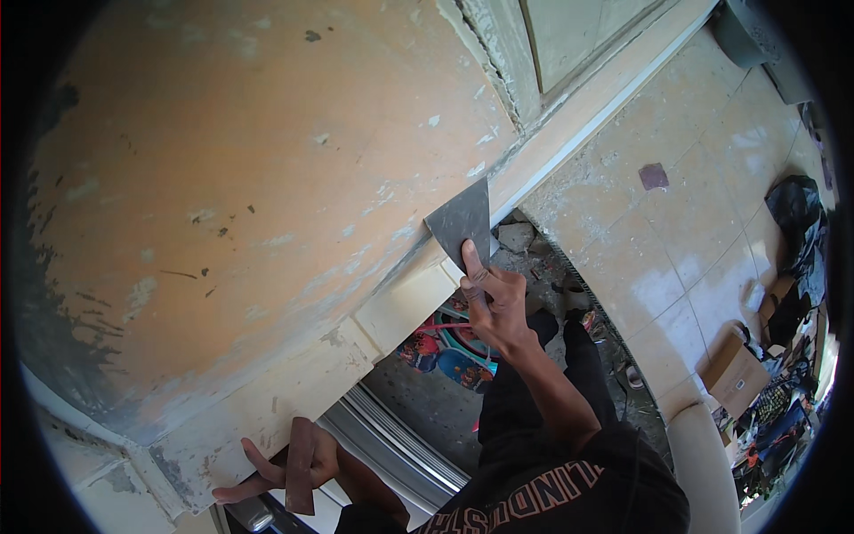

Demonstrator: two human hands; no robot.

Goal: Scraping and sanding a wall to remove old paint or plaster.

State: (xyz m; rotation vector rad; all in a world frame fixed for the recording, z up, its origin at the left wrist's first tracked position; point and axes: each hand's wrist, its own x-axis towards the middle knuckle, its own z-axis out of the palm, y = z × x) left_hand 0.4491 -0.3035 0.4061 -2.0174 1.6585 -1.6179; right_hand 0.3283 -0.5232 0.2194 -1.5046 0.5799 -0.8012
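Observation:
My right hand [499, 304] grips a putty knife [462, 217], its index finger laid along the wide grey metal blade. The blade's edge meets the lower border of the worn orange-painted wall [267, 153], close to the corner by a door frame. Most of the handle is hidden in my fist. Lower left, my left hand [323, 457] holds a flat brown strip [300, 467] whose material is unclear. Two fingers of that hand spread over the cream-painted ledge [267, 407]. Pale scuffs and dark patches mark the wall.
Below the ledge are a ribbed silver metal object [393, 427] and colourful child-themed items [460, 364]. Broken rubble [517, 237] lies by the tiled floor [674, 233]. A purple square [653, 176], black plastic bag [797, 213], cardboard box [737, 377] and grey bucket [740, 37] are at right.

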